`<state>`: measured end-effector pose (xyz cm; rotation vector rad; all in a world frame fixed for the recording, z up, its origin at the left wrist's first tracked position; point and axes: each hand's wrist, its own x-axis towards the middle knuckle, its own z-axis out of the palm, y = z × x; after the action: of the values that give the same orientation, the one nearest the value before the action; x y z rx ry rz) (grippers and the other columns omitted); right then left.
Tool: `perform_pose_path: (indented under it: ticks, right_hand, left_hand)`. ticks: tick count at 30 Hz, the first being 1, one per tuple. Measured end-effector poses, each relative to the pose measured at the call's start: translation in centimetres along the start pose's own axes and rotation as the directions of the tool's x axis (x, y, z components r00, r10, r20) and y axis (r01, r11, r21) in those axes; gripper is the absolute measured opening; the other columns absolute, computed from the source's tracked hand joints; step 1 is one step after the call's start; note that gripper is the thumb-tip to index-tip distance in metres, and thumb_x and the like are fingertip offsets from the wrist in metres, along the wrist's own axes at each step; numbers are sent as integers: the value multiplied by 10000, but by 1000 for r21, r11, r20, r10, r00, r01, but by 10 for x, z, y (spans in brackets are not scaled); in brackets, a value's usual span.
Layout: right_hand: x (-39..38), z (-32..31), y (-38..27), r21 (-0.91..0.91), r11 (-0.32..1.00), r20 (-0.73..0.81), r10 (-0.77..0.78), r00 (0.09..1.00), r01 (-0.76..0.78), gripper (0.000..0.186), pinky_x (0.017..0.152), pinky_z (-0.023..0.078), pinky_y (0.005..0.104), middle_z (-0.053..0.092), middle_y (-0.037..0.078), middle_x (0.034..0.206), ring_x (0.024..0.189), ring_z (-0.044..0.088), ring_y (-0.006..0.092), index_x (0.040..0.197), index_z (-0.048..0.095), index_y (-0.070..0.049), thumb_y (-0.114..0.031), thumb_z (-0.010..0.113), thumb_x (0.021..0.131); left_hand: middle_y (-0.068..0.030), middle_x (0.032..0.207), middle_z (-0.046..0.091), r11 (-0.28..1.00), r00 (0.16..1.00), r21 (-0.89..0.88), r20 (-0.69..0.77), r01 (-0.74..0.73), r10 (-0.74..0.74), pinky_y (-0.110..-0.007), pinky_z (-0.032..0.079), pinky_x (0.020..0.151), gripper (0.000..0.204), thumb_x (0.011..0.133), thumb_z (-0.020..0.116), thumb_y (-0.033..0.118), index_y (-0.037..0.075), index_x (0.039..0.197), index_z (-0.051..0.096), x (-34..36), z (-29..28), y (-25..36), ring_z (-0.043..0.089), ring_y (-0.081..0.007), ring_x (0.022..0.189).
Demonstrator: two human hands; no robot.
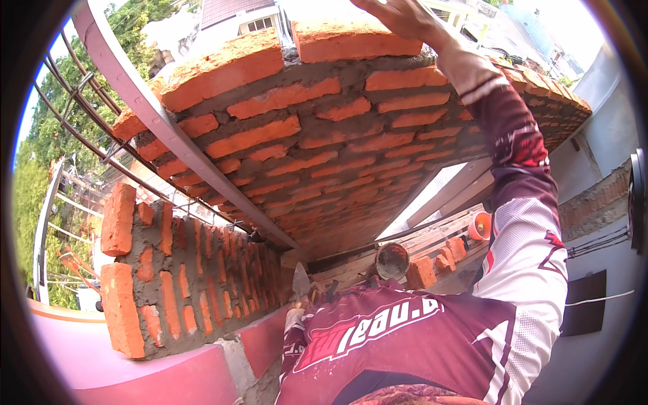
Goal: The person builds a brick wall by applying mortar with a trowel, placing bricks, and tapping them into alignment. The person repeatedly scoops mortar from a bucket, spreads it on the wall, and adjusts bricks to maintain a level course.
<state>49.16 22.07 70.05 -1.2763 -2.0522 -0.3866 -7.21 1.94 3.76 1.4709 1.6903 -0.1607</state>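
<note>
Your right hand point(398, 17) is stretched up over the top of the brick wall point(324, 142), its fingers spread flat and pressing down on the top brick point(354, 40), which sits on a thick bed of grey mortar point(337, 67) directly beneath your fingertips. That brick could slide or tip off the outer face if you lean too hard on it, since the mortar under it looks wet and soft and would let it skate. Uneven pressure from your palm could also leave it tilted against its neighbour point(223, 74), the orange brick just to the left of your fingers. You are reaching far and high, so a shift in your balance could shove the fresh row out of line. The brick itself is orange-red, rough, with a chipped and crumbly edge, lying flat, lengthways along the wall top. Below your fingers the courses look uneven, with mortar squeezed from the joints. Your left hand point(304, 300) is low by your chest, closed around the handle of a trowel point(300, 278) whose grey blade points upward; the individual fingers are hard to make out there. Past that hand sit a small mortar bucket point(392, 260) and loose bricks point(422, 272) on planks.
</note>
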Motion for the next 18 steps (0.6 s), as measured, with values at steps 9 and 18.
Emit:
perform_pose_path:
  ticks: [9,18]
  right_hand:
    - [-276,198,-189,554,587,483,352,802,-591,650,1004,501,459,586,257,1334,1151,632,410,1434,519,7,-267,744,889]
    - [-288,197,-192,445,659,203,586,785,-607,636,956,525,464,609,241,1287,1149,616,444,1436,493,-18,-98,687,836]
  left_hand:
    - [-81,917,658,514,808,-624,-425,-588,409,-389,500,818,334,994,614,367,43,1070,578,-47,-65,199,618,-199,850]
    - [-194,1609,340,169,294,-294,-458,-941,839,-429,305,1195,759,1007,643,456,22,1540,320,-104,-85,373,368,-308,1465]
